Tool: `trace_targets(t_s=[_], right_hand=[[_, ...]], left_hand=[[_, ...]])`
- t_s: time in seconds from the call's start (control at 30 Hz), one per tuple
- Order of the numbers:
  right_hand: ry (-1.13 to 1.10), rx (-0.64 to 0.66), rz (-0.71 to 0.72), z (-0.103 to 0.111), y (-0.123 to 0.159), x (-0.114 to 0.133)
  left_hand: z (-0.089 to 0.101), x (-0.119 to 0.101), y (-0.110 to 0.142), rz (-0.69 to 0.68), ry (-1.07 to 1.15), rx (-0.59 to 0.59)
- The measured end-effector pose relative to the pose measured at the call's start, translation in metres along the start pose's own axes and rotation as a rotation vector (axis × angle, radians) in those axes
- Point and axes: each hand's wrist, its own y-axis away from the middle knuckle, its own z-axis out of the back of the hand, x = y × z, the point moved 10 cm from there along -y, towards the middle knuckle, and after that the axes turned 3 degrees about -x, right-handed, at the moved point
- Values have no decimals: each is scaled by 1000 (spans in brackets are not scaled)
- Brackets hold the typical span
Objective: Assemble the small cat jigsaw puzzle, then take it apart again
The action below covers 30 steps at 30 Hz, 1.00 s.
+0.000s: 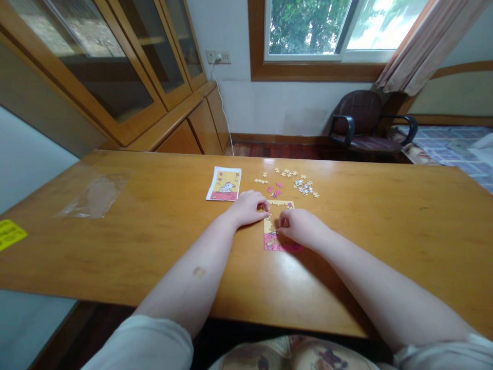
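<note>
A partly joined jigsaw puzzle (271, 242) lies on the wooden table, with a yellow upper frame and a pink lower part. The table's wood shows through its middle. My left hand (250, 208) rests at the puzzle's upper left edge, thumb and fingertips curled together on the border. Over the puzzle's right side is my right hand (302, 226), its fingers bent into a pinch; whatever they hold is too small to make out. Behind the puzzle lie loose pink pieces (276, 190), white pieces (304, 186) and yellow pieces (287, 172).
A picture card (224, 184) with a white animal lies left of the loose pieces. Farther left are a clear plastic bag (94, 196) and a yellow label (11, 234) at the table's edge. A chair (362, 123) stands beyond the table (385, 221).
</note>
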Motion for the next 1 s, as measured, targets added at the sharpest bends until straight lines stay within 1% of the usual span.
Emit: trace_targets(t_s=[0.2,0.27,0.37,0.7,0.77,0.83,0.9,0.93,1.0], right_hand=[[216,145,98,-7,24,23],[242,185,108,-8,33,30],[245,213,114,-8,43,36],[259,212,168,-12,43,40],[277,154,209,-9,43,45],[298,56,242,-3,43,48],[320,1,214,-2,41,43],[330,12,177,-4,39,37],[338,75,100,-11,35,23]], left_hand=[[0,1,0,6,8,-3],[0,1,0,6,8,-1],[0,1,0,10,8,3],[1,0,0,-5,7,10],[2,-1,0,-4,6,8],[3,-2,1,-2,2,0],[6,-4,3,-8,-1,-12],[7,-5,4,-16,-4,-14],[8,-8,6,-33,-16,1]])
